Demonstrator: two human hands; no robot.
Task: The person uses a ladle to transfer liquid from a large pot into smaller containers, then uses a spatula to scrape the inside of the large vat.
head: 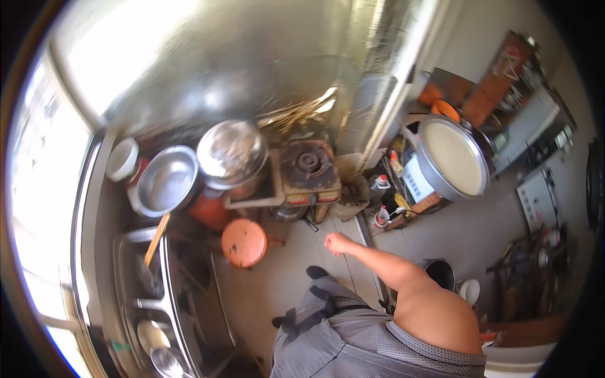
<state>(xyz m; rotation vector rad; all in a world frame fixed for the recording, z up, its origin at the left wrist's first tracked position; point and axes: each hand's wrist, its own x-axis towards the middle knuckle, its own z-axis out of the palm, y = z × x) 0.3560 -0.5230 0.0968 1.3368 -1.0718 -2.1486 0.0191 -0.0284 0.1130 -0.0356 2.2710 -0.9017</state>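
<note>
My right hand [336,244] hangs over the tiled floor at the end of my outstretched arm, fingers curled in and nothing seen in them. My left hand is out of view. Left of the right hand stands a round orange stool [244,242]. Beyond the hand, a single-burner gas stove [309,167] with a dark, grimy top sits against the wall. Beside it is a large pot with a shiny domed metal lid [230,146]. A metal basin [168,181] rests further left, near a white bowl [122,159].
On the left, a metal sink [151,302] has a wooden-handled utensil [157,239] at its end. To the right, a wide pot of pale liquid [453,156] stands near several bottles [379,183]. A raised threshold [368,245] crosses the floor. A black bucket [439,273] stands behind my arm.
</note>
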